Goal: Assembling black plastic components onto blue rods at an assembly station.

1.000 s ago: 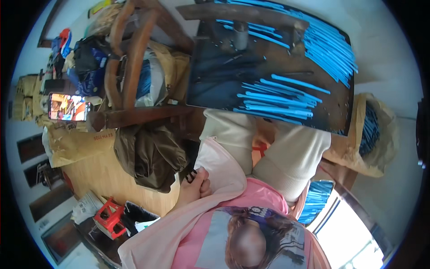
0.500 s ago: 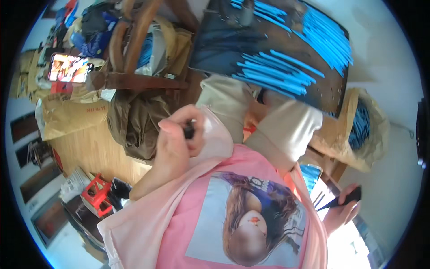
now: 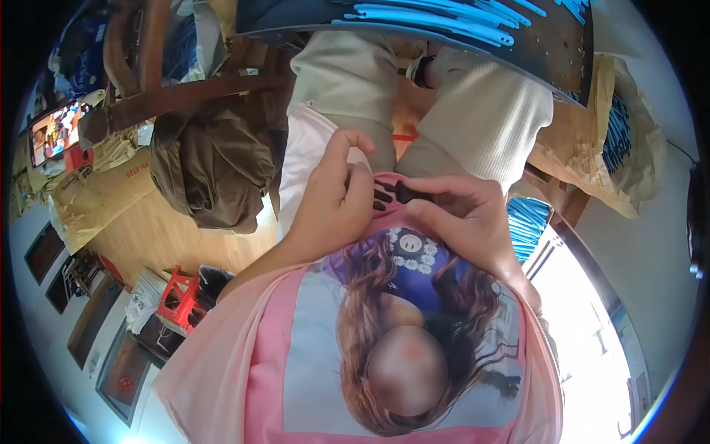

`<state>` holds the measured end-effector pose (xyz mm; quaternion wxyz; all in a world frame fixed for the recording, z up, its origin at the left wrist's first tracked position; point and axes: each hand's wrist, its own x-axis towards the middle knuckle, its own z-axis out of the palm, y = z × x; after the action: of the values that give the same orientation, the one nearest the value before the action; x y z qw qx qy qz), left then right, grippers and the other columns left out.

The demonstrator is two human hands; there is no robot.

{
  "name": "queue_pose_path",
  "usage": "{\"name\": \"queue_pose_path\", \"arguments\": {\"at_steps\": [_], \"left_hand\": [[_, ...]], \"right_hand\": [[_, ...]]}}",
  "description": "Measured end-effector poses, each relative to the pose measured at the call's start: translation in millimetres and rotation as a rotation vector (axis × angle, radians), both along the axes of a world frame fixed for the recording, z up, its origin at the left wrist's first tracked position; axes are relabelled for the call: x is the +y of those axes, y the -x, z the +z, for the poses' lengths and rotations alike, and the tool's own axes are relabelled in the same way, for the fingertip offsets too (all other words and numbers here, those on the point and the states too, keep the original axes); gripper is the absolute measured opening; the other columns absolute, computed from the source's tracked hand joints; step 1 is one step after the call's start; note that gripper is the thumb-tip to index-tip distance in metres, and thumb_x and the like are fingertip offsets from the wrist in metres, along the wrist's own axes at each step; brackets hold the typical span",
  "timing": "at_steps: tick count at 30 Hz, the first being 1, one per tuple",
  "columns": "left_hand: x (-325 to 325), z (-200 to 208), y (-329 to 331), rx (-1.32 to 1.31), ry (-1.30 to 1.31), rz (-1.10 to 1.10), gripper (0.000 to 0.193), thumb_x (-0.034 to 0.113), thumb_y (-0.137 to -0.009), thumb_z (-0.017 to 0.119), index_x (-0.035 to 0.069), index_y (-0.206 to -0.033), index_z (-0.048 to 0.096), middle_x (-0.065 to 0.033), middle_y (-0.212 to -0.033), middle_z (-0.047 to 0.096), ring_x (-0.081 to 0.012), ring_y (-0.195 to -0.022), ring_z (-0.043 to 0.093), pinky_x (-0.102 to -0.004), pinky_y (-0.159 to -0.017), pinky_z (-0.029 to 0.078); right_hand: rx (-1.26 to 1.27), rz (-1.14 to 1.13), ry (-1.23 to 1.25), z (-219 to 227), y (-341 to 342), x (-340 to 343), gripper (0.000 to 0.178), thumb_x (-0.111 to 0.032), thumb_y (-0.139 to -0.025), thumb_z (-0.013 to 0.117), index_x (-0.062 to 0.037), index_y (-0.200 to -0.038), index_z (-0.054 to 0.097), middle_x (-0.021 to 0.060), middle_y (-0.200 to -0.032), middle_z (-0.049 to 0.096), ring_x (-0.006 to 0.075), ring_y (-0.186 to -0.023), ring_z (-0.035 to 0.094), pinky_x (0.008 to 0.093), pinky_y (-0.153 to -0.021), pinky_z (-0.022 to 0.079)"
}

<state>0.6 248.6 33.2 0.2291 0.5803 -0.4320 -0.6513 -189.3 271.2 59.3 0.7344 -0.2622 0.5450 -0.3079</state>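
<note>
Both my hands meet low in front of my pink shirt (image 3: 270, 370). My right hand (image 3: 473, 222) pinches a small black pronged piece (image 3: 405, 194) between thumb and fingers. Several dark prongs (image 3: 381, 197) lie beside it, pointing towards my left hand; whether they belong to the same piece I cannot tell. My left hand (image 3: 336, 196) is just left of the prongs, its fingers curled in and its knuckles raised. Whatever those fingers close on is hidden behind the hand.
Blue sticks (image 3: 444, 15) lie on a dark board (image 3: 566, 55) beyond my knees. A paper sack (image 3: 640, 133) of blue sticks stands right, with more sticks (image 3: 529, 226) below it. Left are a brown cloth (image 3: 214, 163), wooden frame (image 3: 177, 96), lit phone (image 3: 55, 135) and red stool (image 3: 177, 300).
My hands, wide apart before, have come together in front of my lap. The right one moved in leftwards with its black piece. The view has tilted down, so the board sits higher.
</note>
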Motion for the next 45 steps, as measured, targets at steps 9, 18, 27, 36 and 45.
{"name": "queue_pose_path", "arguments": {"at_steps": [9,18,27,36,45], "left_hand": [[-19,1,10,0.128,-0.226,0.083,0.021,0.004,-0.093,0.04,0.005,-0.114,0.044,-0.0033,-0.07,0.053,-0.0083,-0.061,0.054,-0.0247,-0.057,0.044],[-15,-4,12,0.207,-0.176,0.177,0.019,0.002,-0.093,0.038,0.005,-0.111,0.044,-0.0022,-0.069,0.052,-0.006,-0.061,0.051,-0.0231,-0.055,0.042],[-6,-14,14,0.135,-0.094,0.189,0.018,0.001,-0.091,0.04,0.004,-0.107,0.046,-0.001,-0.067,0.048,-0.0055,-0.059,0.045,-0.0244,-0.053,0.037],[-3,-14,18,0.078,0.067,0.117,0.016,0.002,-0.091,0.04,0.003,-0.105,0.048,-0.0047,-0.067,0.05,-0.0104,-0.06,0.051,-0.0283,-0.055,0.043],[-6,-12,11,0.1,-0.065,0.175,0.015,0.003,-0.092,0.039,0.003,-0.105,0.047,-0.0034,-0.063,0.048,-0.0089,-0.057,0.048,-0.0268,-0.054,0.041]], "right_hand": [[0.179,0.084,0.106,-5,6,0,0.022,0.002,-0.083,0.073,0.0043,-0.104,0.07,0.0038,-0.092,0.069,0.0003,-0.067,0.055,0.015,-0.054,0.04],[0.151,-0.127,0.061,-6,-11,2,0.023,0.002,-0.078,0.078,0.0046,-0.1,0.07,0.0079,-0.099,0.068,0.0005,-0.068,0.059,0.0125,-0.053,0.043],[0.289,-0.037,0.196,-1,-11,8,0.021,0.001,-0.078,0.079,0.0029,-0.097,0.072,0.0086,-0.098,0.068,0.0004,-0.065,0.058,0.0122,-0.049,0.042],[0.339,0.002,0.246,-1,-12,9,0.021,0.0,-0.077,0.079,0.0024,-0.097,0.072,0.0087,-0.096,0.068,0.0007,-0.065,0.058,0.0126,-0.047,0.04],[0.272,-0.035,0.191,0,-14,11,0.021,0.0,-0.077,0.079,0.0018,-0.097,0.072,0.0083,-0.096,0.068,0.001,-0.067,0.058,0.0129,-0.049,0.041]]}}
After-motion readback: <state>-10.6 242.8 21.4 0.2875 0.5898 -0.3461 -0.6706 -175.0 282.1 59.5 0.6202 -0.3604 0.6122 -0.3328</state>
